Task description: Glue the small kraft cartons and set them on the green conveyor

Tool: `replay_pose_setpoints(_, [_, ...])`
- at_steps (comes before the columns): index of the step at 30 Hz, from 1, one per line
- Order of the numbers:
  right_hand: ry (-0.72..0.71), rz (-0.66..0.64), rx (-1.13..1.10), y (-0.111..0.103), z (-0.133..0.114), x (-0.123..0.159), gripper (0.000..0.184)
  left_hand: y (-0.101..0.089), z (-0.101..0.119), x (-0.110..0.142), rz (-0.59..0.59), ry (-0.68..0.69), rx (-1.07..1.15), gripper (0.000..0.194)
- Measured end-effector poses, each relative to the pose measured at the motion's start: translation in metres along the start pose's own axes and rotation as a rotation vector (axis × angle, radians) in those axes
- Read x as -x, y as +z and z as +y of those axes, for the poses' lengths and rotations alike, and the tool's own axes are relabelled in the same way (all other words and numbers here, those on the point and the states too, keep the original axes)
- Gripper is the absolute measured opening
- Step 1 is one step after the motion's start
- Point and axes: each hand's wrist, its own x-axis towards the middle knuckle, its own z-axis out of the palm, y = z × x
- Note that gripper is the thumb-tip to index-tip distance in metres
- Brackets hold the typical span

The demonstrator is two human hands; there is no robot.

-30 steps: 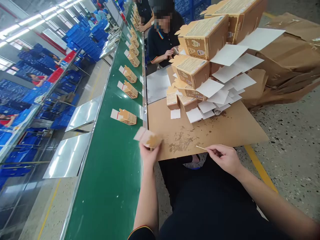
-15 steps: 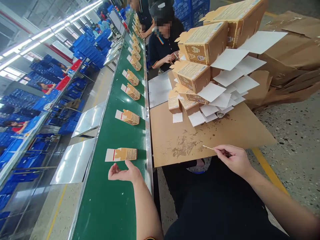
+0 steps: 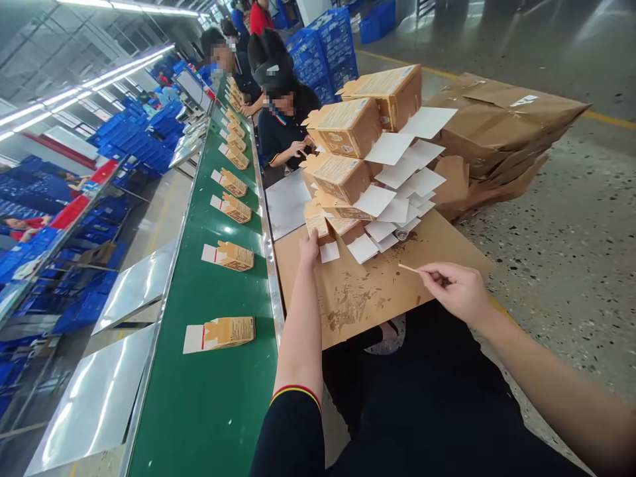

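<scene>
My left hand (image 3: 309, 248) reaches to the near-left end of a pile of tan printed cartons and is closed on the side of a small carton (image 3: 318, 224). Its thumb shows at the carton's edge, while the other fingers are mostly hidden. A white flap (image 3: 329, 252) hangs open from this carton. In a pinch, my right hand (image 3: 454, 288) holds a thin pale stick (image 3: 408, 267), like a cotton swab, pointing left above the brown cardboard sheet (image 3: 397, 298). Behind it, more cartons (image 3: 342, 129) are stacked with their white flaps sticking out to the right.
On my left runs a green conveyor belt (image 3: 199, 397) with a row of open cartons (image 3: 231, 331) on it. Wet-looking stains mark the cardboard. A round metal-rimmed item (image 3: 400, 234) sits by the pile. A co-worker (image 3: 288, 106) sits beyond. Brown paper (image 3: 507, 126) lies at right.
My left hand has moved from over the belt to the small carton at the pile and closed on it. My right hand still pinches the stick. The view has swung right.
</scene>
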Motion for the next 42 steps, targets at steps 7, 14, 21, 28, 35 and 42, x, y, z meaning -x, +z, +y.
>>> replay_pose_setpoints(7, [-0.027, -0.123, 0.373, -0.001, 0.039, -0.081, 0.02, -0.065, -0.027, 0.089, 0.091, -0.054, 0.224, 0.052])
replay_pose_setpoints(14, [-0.05, -0.269, 0.47, 0.004, 0.053, -0.111, 0.024, -0.083, -0.039, 0.176, -0.022, -0.094, 0.277, 0.068])
replay_pose_setpoints(21, [-0.099, -0.3, 0.042, 0.038, 0.006, -0.02, 0.023, -0.072, -0.038, 0.174, -0.071, -0.106, 0.146, 0.073])
replay_pose_setpoints(28, [-0.237, -0.494, -0.064, 0.117, -0.016, 0.033, 0.028, -0.07, -0.039, 0.179, -0.092, -0.075, 0.093, 0.081])
replay_pose_setpoints(35, [-0.146, -0.387, -0.131, 0.074, -0.007, 0.029, 0.025, -0.057, -0.043, 0.198, -0.055, -0.016, 0.072, 0.086])
replay_pose_setpoints(42, [0.025, -0.249, -0.124, 0.03, 0.001, 0.042, 0.023, -0.045, -0.054, 0.218, 0.009, 0.036, -0.057, 0.079])
